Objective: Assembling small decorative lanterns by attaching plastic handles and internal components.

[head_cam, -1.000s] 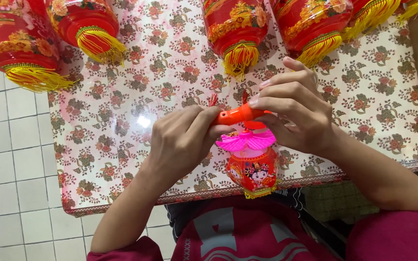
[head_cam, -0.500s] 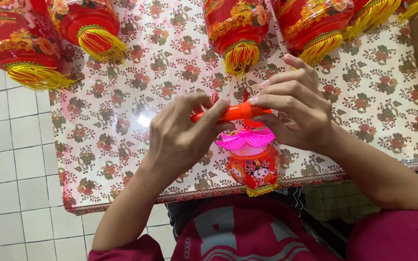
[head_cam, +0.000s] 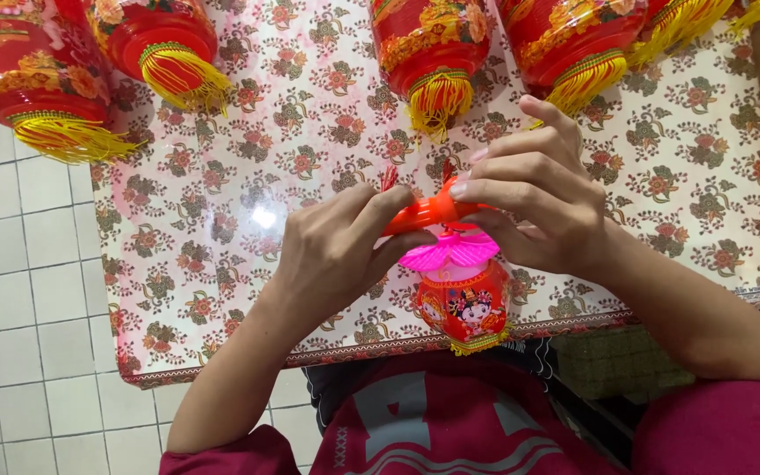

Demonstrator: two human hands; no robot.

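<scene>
A small red lantern (head_cam: 462,308) with cartoon figures and a pink petal-shaped top (head_cam: 449,252) hangs between my hands near the table's front edge. Above it runs an orange plastic stick (head_cam: 421,214), lying sideways. My left hand (head_cam: 336,251) pinches the stick's left part with thumb and fingers. My right hand (head_cam: 543,193) grips its right end, fingers curled over it, with the lantern's top tucked just below the palm. The stick's right end is hidden inside my right hand.
The table carries a floral-patterned cloth (head_cam: 222,237). Several big red lanterns with yellow tassels (head_cam: 433,53) lie along the far side. White floor tiles (head_cam: 19,290) show on the left, and my dark red shirt (head_cam: 450,422) is below.
My left hand has slid a little further along the orange stick and the stick has tilted slightly. The small lantern stays where it was.
</scene>
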